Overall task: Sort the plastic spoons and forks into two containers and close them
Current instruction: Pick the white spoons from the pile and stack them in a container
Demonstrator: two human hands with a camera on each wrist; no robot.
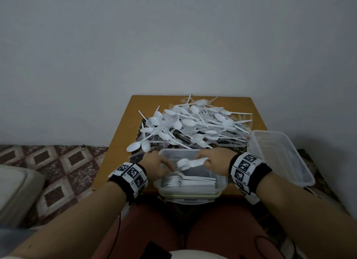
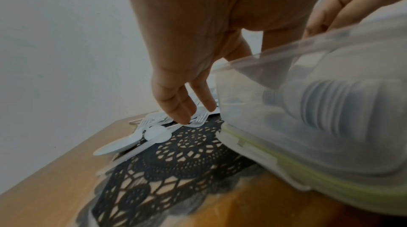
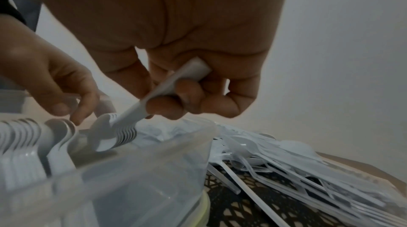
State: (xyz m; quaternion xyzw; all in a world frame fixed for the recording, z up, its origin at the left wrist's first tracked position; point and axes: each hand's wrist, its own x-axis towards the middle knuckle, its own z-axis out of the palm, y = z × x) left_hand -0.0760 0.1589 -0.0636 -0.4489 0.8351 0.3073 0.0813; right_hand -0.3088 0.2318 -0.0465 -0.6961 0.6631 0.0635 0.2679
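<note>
So that they stack flat in the box [image 1: 220,178], we pinch a bunch of spoons [image 1: 190,163] in our right hand [image 1: 216,160]; our left hand [image 1: 156,167], fingers loose, steadies them above the box.

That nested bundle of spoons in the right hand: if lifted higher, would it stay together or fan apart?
Probably stays together: the right hand grips the spoon bundle by its stacked handles. The bowls nest closely, so it is likely light. The smooth plastic may let some slide out.
</note>
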